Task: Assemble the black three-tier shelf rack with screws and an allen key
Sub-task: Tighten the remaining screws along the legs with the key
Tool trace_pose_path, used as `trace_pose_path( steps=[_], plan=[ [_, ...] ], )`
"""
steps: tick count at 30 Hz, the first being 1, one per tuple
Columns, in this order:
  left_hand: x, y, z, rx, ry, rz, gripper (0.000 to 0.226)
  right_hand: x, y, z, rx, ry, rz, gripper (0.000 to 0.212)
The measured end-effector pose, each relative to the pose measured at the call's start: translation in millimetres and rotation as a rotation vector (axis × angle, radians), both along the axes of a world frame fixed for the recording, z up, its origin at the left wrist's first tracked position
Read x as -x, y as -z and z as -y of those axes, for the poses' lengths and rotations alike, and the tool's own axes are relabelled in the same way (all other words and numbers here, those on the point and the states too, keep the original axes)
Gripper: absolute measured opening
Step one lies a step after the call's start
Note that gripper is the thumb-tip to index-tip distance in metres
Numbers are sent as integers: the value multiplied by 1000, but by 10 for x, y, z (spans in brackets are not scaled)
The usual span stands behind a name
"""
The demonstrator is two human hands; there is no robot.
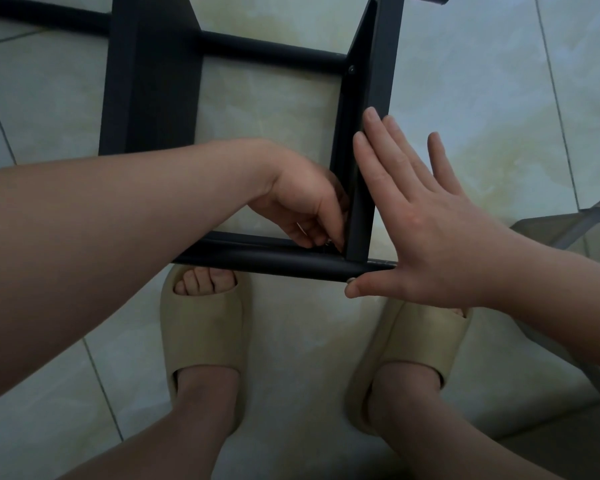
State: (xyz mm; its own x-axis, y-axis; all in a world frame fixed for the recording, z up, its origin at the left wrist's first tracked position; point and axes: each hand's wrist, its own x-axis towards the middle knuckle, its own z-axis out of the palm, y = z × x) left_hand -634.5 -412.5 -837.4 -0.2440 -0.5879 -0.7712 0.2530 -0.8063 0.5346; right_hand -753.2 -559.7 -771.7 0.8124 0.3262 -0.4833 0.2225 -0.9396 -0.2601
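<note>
black metal three-tier shelf rack [378, 81], lying on its side on the pale glossy tiled floor [482, 98], with its near round black tube [274, 263] just beyond the beige foam slippers [201, 327]. the left hand [305, 206] reaches into the near right inner corner, where the tube meets the flat shelf panel. its grip is clenched in a pinch on a small silvery metal piece [327, 241]; whether this is a screw or the allen key cannot be told. the right hand [430, 230] is released: straight fingers press flat on the panel's outer face, and the thumb sits at a small silvery screw head [351, 280] near the tube's end. this probably braces the joint against the left hand's push and keeps the holes aligned. the inner corner is tight, leaving little room for turning. to the right there is room on the floor as far as a grey translucent object [568, 230] at the edge.
</note>
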Motion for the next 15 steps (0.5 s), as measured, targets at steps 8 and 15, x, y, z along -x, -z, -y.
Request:
trace_pose_path(
  steps=[8,15],
  plan=[
    [-30,-12,-18,-41,-8,-23,12,-1,-3,-3,4,0,3,137],
    [21,17,16,-25,19,25,16,-2,-1,-1,0,2,-1,137]
  ],
)
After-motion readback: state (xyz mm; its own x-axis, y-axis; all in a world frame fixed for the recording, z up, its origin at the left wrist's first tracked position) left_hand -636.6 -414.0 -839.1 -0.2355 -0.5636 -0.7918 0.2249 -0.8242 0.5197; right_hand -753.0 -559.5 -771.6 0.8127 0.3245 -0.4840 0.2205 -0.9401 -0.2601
